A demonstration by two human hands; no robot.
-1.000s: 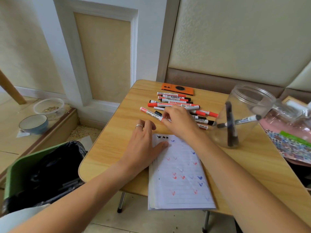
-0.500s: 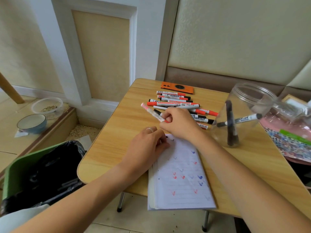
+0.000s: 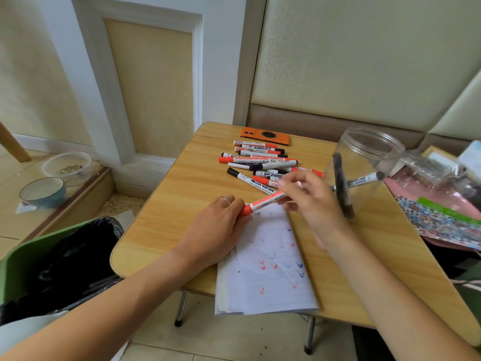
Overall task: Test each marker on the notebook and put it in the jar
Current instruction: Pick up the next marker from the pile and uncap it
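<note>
The red marker (image 3: 263, 203) lies slantwise over the top edge of the notebook (image 3: 268, 259), held at both ends. The left hand (image 3: 218, 230) has its fingers closed round the red cap at the lower-left end; the right hand (image 3: 309, 199) pinches the barrel near its upper-right end, fingertips curled onto it. The step in hand looks like uncapping. To do it well, pull the 2 hands straight apart along the marker's own line, with the left keeping the cap and the right keeping the barrel, so the tip comes free without bending. Then keep the cap in the left hand and write a short stroke on a bare patch of the page, clear of the red and blue marks already there. The notebook overhangs the near edge of the table (image 3: 161, 204), so press lightly. The jar (image 3: 369, 157) stands just right of the right hand, holding 2 markers; the pile of markers (image 3: 260, 162) lies beyond.
</note>
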